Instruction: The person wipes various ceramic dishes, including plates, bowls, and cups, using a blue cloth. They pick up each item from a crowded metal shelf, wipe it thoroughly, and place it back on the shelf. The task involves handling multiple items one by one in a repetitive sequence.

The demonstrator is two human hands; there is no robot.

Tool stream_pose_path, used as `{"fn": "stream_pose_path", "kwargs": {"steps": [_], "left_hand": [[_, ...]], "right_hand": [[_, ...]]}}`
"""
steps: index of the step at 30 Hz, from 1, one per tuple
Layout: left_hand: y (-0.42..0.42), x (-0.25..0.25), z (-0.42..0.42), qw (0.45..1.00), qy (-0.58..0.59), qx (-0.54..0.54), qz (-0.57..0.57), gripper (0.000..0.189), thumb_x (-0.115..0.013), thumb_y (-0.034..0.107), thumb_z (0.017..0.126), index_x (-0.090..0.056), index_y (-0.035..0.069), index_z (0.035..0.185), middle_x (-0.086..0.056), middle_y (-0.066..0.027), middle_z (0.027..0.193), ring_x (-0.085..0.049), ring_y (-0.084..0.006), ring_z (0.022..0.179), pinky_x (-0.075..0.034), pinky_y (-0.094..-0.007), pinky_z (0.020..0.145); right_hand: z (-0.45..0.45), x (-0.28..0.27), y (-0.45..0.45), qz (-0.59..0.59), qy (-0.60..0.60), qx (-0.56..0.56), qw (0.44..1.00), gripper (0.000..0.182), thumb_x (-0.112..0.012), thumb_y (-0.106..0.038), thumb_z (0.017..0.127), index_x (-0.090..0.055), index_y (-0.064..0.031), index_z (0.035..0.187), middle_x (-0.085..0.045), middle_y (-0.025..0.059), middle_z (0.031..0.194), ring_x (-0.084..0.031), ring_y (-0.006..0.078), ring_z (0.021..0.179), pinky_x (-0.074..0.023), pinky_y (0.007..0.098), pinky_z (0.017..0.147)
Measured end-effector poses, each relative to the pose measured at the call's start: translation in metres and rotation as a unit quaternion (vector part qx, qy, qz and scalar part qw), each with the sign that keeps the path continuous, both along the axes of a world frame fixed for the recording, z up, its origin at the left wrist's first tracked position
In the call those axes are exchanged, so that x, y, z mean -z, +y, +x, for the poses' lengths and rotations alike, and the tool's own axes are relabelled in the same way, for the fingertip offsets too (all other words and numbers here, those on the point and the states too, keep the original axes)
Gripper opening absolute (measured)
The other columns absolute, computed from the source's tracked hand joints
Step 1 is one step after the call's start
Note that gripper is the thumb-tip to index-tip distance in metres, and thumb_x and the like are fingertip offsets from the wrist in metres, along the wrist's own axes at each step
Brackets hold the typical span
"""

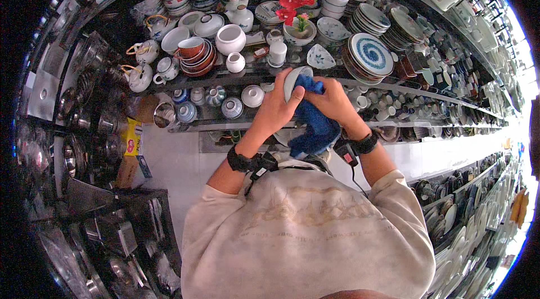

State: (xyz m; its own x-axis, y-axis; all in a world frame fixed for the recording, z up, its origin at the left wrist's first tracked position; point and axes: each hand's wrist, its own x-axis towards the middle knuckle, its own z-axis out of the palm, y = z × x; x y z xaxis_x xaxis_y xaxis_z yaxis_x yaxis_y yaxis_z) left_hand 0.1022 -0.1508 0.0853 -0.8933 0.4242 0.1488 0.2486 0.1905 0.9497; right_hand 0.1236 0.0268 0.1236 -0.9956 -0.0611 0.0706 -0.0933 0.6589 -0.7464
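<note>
A small white bowl (pixel 292 80), tilted on its side, is gripped by my left hand (pixel 280 107) with the thumb over the near rim. My right hand (pixel 335 101) pinches a blue cloth (pixel 314 126) and presses part of it into the bowl's mouth. The rest of the cloth hangs down between my forearms. Both hands are just in front of the shelf edge. Beyond them on the shelf stand a white lidded jar (pixel 277 54), a leaf-patterned triangular dish (pixel 320 56) and a stack of plates (pixel 369 56) topped by a blue spiral one.
Brown and white nested bowls (pixel 196 56), a round white pot (pixel 230 39) and teapots (pixel 139 77) crowd the shelf's left. Red artificial flowers (pixel 295 2) rise from a bowl behind. Lidded cups (pixel 253 96) line the lower shelf. A yellow packet (pixel 133 136) sits at the left rack.
</note>
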Motion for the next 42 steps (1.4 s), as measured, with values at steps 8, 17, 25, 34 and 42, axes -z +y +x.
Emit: {"fn": "stream_pose_path", "kwargs": {"steps": [8,17,25,34,42], "left_hand": [[0.000,-0.005,-0.010,0.997,-0.027,0.078,-0.004,0.059,-0.046,0.052,0.097,-0.036,0.010,0.137,-0.060,-0.0222,0.117,-0.059,-0.0312,0.110,-0.044,-0.0368,0.091],[0.028,0.006,-0.016,0.976,-0.168,0.141,-0.002,0.053,-0.049,0.051,0.096,-0.036,0.008,0.124,-0.057,-0.0163,0.106,-0.059,-0.0251,0.094,-0.046,-0.0358,0.082],[0.047,0.010,-0.031,0.916,-0.345,0.119,0.167,0.040,-0.044,0.042,0.098,-0.040,0.008,0.119,-0.055,-0.0130,0.112,-0.064,-0.0214,0.096,-0.059,-0.0371,0.070],[0.064,0.024,-0.042,0.863,-0.448,0.138,0.189,0.050,-0.041,0.047,0.098,-0.046,0.009,0.130,-0.055,-0.0101,0.124,-0.061,-0.0193,0.108,-0.058,-0.0389,0.076],[0.064,0.028,-0.045,0.978,-0.069,0.037,-0.195,0.058,-0.038,0.048,0.100,-0.048,-0.003,0.126,-0.061,-0.0249,0.114,-0.061,-0.0358,0.105,-0.050,-0.0414,0.083]], "right_hand": [[0.000,0.004,0.024,-0.095,-0.079,-0.129,0.984,0.040,-0.076,-0.035,0.080,-0.067,-0.0019,0.101,-0.068,0.0080,0.080,-0.059,0.0119,0.070,-0.0497,0.0331,0.064],[0.019,0.000,0.056,-0.220,-0.159,-0.075,0.960,0.042,-0.075,-0.034,0.080,-0.067,-0.0022,0.105,-0.070,0.0057,0.085,-0.062,0.0118,0.074,-0.0514,0.0316,0.067],[0.057,0.016,0.105,-0.314,-0.178,-0.013,0.933,0.045,-0.071,-0.021,0.084,-0.056,-0.0004,0.122,-0.066,0.0066,0.107,-0.062,0.0140,0.090,-0.0520,0.0295,0.079],[0.053,0.028,0.120,-0.389,-0.283,-0.055,0.875,0.080,-0.070,-0.020,0.086,-0.023,-0.0018,0.148,-0.058,0.0109,0.125,-0.058,0.0182,0.110,-0.0458,0.0318,0.097],[0.028,0.019,0.131,-0.479,-0.294,0.021,0.827,0.075,-0.067,-0.019,0.085,-0.029,-0.0027,0.147,-0.055,0.0121,0.129,-0.058,0.0204,0.112,-0.0470,0.0325,0.097]]}}
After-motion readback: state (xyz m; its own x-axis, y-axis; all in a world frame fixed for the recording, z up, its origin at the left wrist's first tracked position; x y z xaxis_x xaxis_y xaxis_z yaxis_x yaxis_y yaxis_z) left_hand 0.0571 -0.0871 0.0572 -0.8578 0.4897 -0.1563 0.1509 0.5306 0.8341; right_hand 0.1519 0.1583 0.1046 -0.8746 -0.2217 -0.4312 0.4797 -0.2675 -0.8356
